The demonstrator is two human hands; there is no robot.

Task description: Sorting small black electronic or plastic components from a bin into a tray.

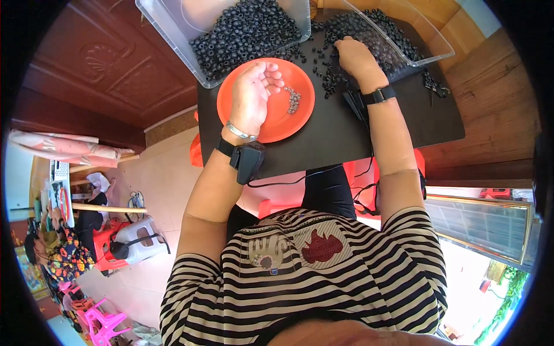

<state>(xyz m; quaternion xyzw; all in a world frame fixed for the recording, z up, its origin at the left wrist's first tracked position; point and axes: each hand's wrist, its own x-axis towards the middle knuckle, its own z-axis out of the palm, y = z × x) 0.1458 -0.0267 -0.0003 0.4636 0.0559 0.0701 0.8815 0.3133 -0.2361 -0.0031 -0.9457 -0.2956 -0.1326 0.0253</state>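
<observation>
My left hand (251,97) hovers over a round orange-red plate (277,128), its palm turned partly up. The fingers are loosely curled and apart, with nothing seen in them. Small silvery metal pieces (294,102) lie in a little heap on the plate, beside those fingertips. My right hand (359,60) is down among loose small black ring-like parts (329,81) on the dark table (323,144). Its fingers are bent together over the parts; whatever they pinch is hidden.
A clear plastic bin (199,66) full of black parts stands at the back left. Another clear bin (433,55) lies at the back right, black parts around it. Pliers-like tools (437,89) rest near the right edge. A person (69,248) sits far left, near pink stools (104,323).
</observation>
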